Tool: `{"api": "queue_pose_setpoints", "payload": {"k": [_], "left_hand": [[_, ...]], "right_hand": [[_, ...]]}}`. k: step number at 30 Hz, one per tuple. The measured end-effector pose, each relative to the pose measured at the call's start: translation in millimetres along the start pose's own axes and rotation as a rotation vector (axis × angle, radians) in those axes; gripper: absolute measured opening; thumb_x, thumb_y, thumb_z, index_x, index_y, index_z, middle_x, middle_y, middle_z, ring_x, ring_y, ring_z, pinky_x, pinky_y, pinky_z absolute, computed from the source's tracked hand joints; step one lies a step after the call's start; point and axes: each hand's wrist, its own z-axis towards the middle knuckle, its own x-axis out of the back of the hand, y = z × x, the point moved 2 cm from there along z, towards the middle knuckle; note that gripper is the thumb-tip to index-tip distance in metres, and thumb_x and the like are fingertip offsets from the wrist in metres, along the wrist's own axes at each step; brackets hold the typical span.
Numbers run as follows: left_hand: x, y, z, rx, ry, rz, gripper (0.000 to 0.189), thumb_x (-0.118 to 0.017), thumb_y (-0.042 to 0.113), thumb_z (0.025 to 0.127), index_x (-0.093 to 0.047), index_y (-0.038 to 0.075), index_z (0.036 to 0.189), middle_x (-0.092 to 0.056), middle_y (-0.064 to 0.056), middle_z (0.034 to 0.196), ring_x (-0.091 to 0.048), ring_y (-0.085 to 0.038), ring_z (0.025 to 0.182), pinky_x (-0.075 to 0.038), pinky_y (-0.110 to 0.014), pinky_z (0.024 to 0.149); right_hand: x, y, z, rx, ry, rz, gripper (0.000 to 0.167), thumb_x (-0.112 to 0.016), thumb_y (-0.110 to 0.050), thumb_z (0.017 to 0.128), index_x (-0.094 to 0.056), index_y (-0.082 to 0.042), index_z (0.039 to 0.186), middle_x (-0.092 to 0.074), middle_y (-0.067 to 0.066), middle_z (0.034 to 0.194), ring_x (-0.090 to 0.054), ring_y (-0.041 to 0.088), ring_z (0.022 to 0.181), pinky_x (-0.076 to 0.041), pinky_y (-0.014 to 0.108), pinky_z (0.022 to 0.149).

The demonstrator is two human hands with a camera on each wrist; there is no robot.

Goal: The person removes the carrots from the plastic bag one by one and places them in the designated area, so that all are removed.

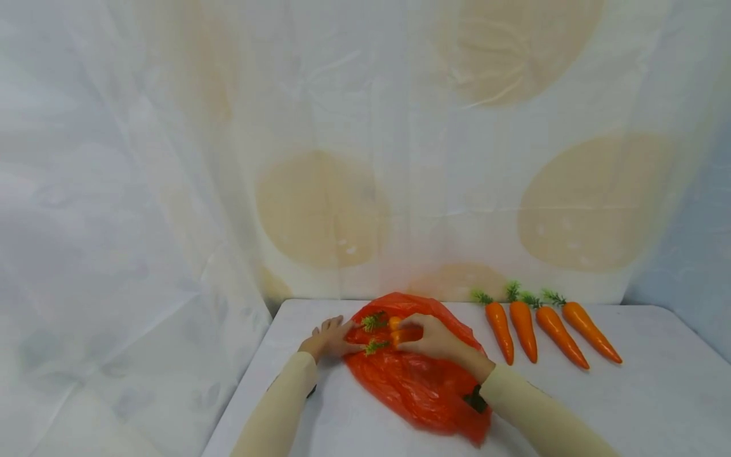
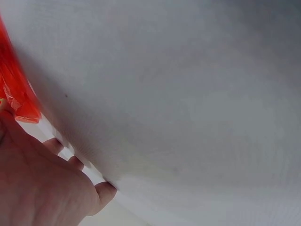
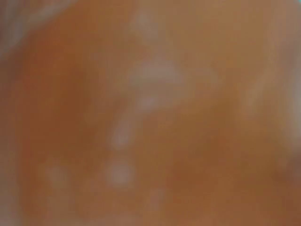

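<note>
Over plastic [image 1: 394, 384] (red), fingers [image 1: 418, 319] grip carrots [image 1: 395, 323].

No text, label, brand, number or sign can be read in any of the three views.
</note>
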Motion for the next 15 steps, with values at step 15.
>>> {"api": "queue_pose_setpoints", "payload": {"k": [15], "left_hand": [[-0.8, -2.4, 2.3, 0.009, 0.001, 0.001, 0.076, -0.064, 0.069, 0.082, -0.045, 0.034, 0.146, -0.022, -0.011, 0.163, -0.018, -0.039, 0.147, -0.015, -0.069, 0.116]], "right_hand": [[4.7, 24.9, -5.4, -0.083, -0.06, -0.012, 0.049, -0.082, -0.037, 0.08, -0.066, -0.012, 0.119, -0.066, 0.003, 0.121, -0.058, 0.022, 0.113, -0.05, 0.047, 0.101]]}}
